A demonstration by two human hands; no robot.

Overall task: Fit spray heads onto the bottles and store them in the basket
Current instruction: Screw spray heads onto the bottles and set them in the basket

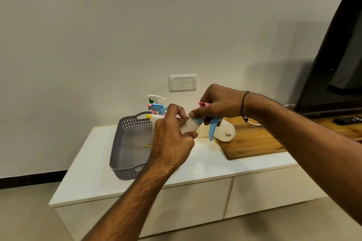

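Note:
My left hand [172,139] grips a white bottle [189,126], tilted with its neck to the right. My right hand [217,102] holds a blue and pink spray head [212,128] at that neck, trigger hanging down. Another white bottle [225,131] lies on its side behind, on the wooden board [252,141]. The grey lattice basket [129,139] stands to the left on the white cabinet; its near floor shows bare. At its far end stand bottles with a white spray head [155,98] and a blue and pink spray head [157,107], partly hidden by my left hand.
The white cabinet top [94,166] ends at a front edge close to me, with drawers below. A black television [337,55] stands at the right, with a remote [348,120] on the wood beside it. A wall switch plate [183,82] sits behind the bottles.

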